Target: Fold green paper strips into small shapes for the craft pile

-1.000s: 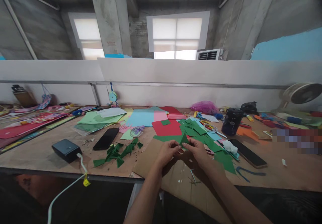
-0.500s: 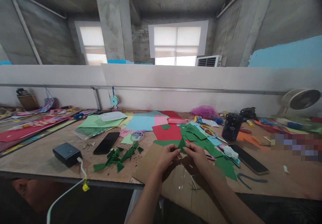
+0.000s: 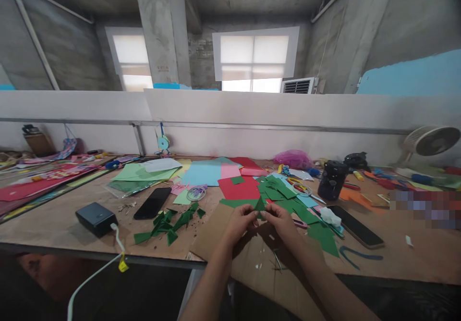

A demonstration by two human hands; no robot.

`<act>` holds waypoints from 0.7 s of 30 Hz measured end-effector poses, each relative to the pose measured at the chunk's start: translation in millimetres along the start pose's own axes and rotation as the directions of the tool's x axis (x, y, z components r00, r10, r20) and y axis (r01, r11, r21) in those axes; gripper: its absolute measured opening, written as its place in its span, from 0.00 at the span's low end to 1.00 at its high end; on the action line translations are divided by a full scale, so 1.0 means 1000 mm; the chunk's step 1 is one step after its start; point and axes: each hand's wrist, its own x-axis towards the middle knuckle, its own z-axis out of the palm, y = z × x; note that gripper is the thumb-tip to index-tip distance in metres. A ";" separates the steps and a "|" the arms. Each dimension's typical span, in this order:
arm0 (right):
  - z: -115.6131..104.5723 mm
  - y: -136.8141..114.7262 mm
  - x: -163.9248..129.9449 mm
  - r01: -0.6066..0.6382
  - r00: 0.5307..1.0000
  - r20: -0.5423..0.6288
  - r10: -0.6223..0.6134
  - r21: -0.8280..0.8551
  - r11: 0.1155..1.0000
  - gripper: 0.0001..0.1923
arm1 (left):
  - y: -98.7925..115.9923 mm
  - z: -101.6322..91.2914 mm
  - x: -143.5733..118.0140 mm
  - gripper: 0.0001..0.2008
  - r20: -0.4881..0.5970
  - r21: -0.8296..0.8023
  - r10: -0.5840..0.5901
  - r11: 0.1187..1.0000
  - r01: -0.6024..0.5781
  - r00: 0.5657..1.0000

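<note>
Both my hands meet over a brown cardboard sheet [image 3: 212, 229] at the table's near edge. My left hand [image 3: 240, 222] and my right hand [image 3: 279, 219] pinch one small green paper piece [image 3: 259, 204], folded to a point that sticks up between the fingertips. Just behind them lies a heap of cut green paper squares [image 3: 279, 191] on a red sheet [image 3: 237, 188]. A cluster of folded green paper pieces [image 3: 169, 222] lies to the left of my left hand.
A black phone [image 3: 151, 203] and a dark power bank [image 3: 95, 217] with a white cable lie at left. Another phone [image 3: 355, 232], a dark jar [image 3: 331, 180], scissors [image 3: 298, 184] and a small fan [image 3: 428, 141] are at right. Coloured paper sheets [image 3: 205, 172] cover the back.
The green piece's tip shows smaller between my fingers than one second ago. The view has tilted slightly; my hands stay in the same spot.
</note>
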 end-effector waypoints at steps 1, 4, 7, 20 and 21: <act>0.000 0.000 0.000 0.001 1.000 -0.001 -0.001 0.000 1.000 0.13 | 0.000 0.000 0.000 0.15 0.004 0.000 -0.003 1.000 0.003 1.000; 0.000 -0.001 0.000 0.003 1.000 -0.002 -0.003 -0.014 1.000 0.13 | -0.001 0.000 0.000 0.13 0.011 0.020 0.000 1.000 0.000 1.000; 0.000 -0.001 0.000 0.001 1.000 0.021 -0.001 -0.029 1.000 0.12 | 0.000 0.000 0.000 0.14 0.007 0.062 0.026 0.998 -0.026 1.000; 0.001 -0.001 -0.002 -0.018 0.999 0.037 0.021 -0.091 0.996 0.10 | -0.003 -0.001 0.002 0.16 -0.030 0.091 0.070 0.994 -0.067 0.997; 0.001 -0.001 -0.003 -0.024 0.999 0.041 0.028 -0.093 0.995 0.10 | -0.003 -0.001 0.002 0.16 -0.038 0.085 0.073 0.994 -0.070 0.997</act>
